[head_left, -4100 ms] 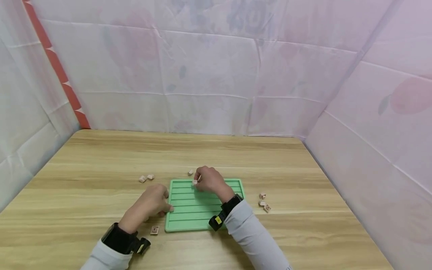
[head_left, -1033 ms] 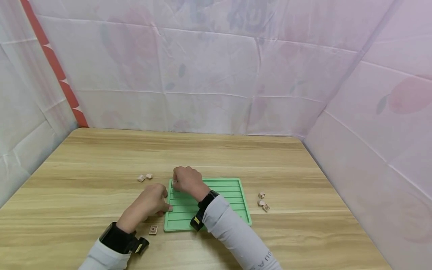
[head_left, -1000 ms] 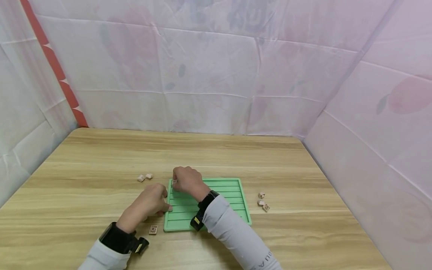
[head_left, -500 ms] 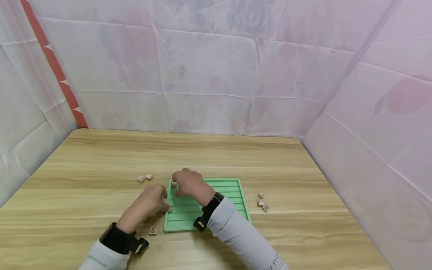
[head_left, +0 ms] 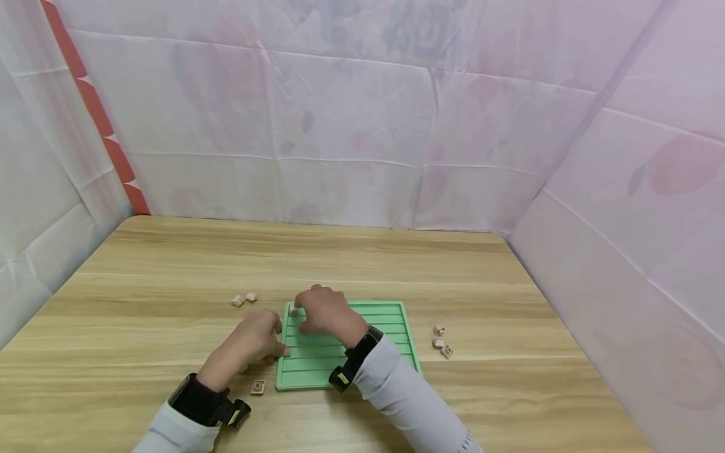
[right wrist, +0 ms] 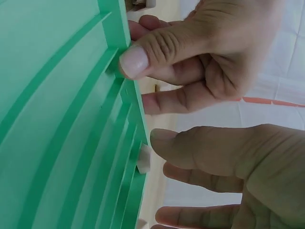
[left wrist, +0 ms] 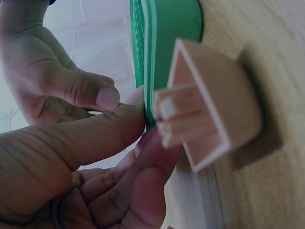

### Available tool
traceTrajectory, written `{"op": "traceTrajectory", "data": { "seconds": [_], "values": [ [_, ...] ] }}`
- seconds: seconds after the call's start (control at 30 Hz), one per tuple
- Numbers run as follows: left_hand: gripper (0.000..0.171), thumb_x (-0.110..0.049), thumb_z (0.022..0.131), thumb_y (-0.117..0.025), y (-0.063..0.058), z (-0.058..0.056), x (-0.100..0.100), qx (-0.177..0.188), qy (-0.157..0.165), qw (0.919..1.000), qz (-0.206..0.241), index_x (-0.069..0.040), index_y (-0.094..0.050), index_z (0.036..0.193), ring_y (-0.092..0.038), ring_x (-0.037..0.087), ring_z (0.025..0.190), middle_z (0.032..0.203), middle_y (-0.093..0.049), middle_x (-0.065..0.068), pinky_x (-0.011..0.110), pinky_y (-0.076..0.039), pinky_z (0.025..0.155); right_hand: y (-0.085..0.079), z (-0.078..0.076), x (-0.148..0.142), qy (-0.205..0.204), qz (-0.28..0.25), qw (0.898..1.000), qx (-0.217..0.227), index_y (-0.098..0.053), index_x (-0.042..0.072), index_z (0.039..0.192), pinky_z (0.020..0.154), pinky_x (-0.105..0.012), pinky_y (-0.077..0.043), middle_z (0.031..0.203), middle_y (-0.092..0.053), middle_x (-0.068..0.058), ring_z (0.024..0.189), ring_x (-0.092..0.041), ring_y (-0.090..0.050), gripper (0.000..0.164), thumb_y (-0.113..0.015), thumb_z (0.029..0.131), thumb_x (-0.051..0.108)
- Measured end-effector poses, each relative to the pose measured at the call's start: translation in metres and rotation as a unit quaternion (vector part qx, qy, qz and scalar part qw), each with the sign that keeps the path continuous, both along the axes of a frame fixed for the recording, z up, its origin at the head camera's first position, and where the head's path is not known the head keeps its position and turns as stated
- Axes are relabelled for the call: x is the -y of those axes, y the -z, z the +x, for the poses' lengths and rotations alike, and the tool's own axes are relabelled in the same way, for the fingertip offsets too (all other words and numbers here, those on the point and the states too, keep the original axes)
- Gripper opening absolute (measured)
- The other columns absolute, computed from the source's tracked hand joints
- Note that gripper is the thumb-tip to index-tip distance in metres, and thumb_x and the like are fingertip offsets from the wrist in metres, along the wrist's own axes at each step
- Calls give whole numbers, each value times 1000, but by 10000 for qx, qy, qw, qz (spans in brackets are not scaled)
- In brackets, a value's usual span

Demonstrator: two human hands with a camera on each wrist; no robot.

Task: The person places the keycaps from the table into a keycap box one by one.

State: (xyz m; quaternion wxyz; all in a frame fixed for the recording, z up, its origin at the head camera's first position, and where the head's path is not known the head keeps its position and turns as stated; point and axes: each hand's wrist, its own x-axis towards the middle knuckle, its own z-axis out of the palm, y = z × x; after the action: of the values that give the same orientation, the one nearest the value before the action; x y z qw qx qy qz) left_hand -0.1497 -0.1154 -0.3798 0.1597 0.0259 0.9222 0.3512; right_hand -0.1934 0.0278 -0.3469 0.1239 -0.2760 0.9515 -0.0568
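A green ridged tray (head_left: 308,362) lies on the table. My left hand (head_left: 255,336) pinches its left rim between thumb and fingers, as the left wrist view shows up close. In the tray's far left corner sits a small pale block (right wrist: 144,159). My right hand (head_left: 328,314) is over that corner; its thumb and fingers are spread apart beside the block, holding nothing. Below my left hand lies a beige block (head_left: 258,387) with a dark mark on its upper face. The left wrist view shows this block (left wrist: 238,100) to be hollow with raised ridges inside.
Two small blocks (head_left: 238,301) lie left of the tray's far corner. Three more blocks (head_left: 438,343) are grouped to the right of the tray. The wooden table (head_left: 510,296) meets a pale curtain (head_left: 351,126) at its back edge.
My right hand carried a block from the tray's far middle to its far left corner, let go and drew back slightly right. A block behind the tray no longer shows. My left hand stayed put.
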Motion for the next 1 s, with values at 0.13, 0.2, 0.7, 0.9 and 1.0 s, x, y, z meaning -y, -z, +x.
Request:
{"op": "traceTrajectory", "data": {
  "seconds": [0.13,0.2,0.7,0.9,1.0],
  "values": [
    [25,-5,72,-79,0,-1,0,31,-25,10000,27,1,-57,82,-55,16,50,61,-56,7,26,-38,47,-1,-2,-11,35,-65,9998,174,-65,15,116,82,-47,-43,110,-61,1,102,-18,-54,40,-75,77,19],
    [24,-5,72,-79,1,-1,-1,36,-11,10000,3,0,-57,78,-54,16,50,60,-56,6,26,-37,47,-1,-3,-17,20,-58,9998,177,-65,15,117,83,-48,-43,113,-60,0,105,-20,-54,41,-74,77,18],
    [30,-4,71,-79,1,2,-1,-186,25,9998,33,-3,-49,68,-53,16,47,55,-54,6,25,-33,45,-2,1,-48,41,106,9999,54,-65,15,118,84,-51,-40,121,-57,-7,111,-32,-50,40,-74,79,18],
    [28,-4,72,-78,0,1,-1,-183,30,9998,-53,-4,-50,68,-53,16,47,56,-55,6,25,-34,46,1,0,-62,50,20,10000,16,-64,13,117,82,-52,-40,118,-57,-9,108,-33,-51,39,-73,80,19],
    [28,-4,72,-78,0,1,0,-152,4,9999,-42,-4,-51,68,-54,16,48,57,-55,6,25,-35,46,2,0,-67,52,29,10000,-3,-64,13,117,82,-52,-39,117,-57,-9,107,-34,-51,38,-72,81,20]
  ]
}}
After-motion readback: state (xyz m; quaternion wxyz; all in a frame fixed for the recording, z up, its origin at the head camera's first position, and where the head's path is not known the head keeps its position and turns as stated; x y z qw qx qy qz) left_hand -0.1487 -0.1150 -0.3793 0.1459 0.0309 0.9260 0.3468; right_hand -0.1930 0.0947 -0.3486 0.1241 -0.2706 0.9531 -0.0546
